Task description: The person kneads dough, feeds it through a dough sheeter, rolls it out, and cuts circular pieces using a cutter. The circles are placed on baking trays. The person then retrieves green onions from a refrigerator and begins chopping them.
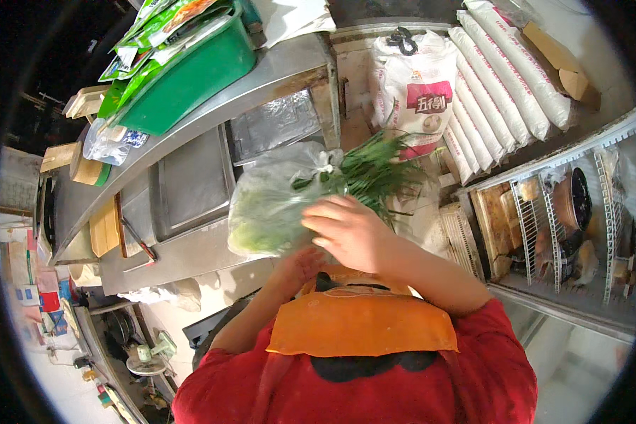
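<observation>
A clear plastic bag of leafy greens, knotted at its top, is held up before my orange apron. Long thin green stalks stick out beside the knot towards the flour sacks. My right hand lies against the bag's near right side, its fingers spread over the plastic and slightly blurred. My left hand is at the bag's lower edge, close under the right one. Its fingers are largely hidden, so its grip cannot be made out.
Beyond the bag stands a steel counter with metal trays. On its upper shelf sits a green plastic tub with packets. White flour sacks stand at the back right. An open fridge with wire racks is to the right.
</observation>
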Motion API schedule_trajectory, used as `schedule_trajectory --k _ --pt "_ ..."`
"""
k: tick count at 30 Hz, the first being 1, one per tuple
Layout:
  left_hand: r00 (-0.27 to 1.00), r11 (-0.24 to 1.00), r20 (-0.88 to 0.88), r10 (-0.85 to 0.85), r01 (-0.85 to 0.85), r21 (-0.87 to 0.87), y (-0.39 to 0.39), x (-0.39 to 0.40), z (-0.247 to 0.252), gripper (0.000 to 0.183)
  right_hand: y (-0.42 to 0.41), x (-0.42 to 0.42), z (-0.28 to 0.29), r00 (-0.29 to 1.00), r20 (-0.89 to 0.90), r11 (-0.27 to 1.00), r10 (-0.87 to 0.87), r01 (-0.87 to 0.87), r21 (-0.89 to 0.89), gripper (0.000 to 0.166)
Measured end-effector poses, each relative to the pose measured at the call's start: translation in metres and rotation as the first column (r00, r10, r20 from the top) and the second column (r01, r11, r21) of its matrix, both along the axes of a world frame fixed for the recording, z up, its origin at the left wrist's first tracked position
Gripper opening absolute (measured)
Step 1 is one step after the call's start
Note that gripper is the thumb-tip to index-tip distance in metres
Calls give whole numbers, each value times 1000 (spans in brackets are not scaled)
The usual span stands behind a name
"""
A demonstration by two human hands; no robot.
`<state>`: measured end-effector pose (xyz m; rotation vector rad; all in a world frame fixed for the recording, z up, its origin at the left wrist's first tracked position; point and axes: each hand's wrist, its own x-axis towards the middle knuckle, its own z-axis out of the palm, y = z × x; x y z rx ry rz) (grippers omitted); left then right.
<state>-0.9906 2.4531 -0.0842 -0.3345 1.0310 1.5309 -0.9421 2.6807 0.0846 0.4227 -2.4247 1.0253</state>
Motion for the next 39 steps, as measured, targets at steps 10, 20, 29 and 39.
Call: schedule_trajectory --k 10,20,29,39 --pt "254 968 -944 -209 189 -163 71 -50 98 17 -29 282 -243 103 987 -272 127 960 -65 23" --pt "-420 903 -848 -324 129 -409 142 -110 33 17 -70 372 -290 -354 935 305 -14 889 341 34" --pt "-192 873 -874 -447 122 -473 151 -111 33 17 11 210 -186 132 810 592 -571 751 294 38" --pt "45 946 -947 -319 80 -315 164 -106 48 7 71 -47 -149 882 399 823 -250 410 -393 14"
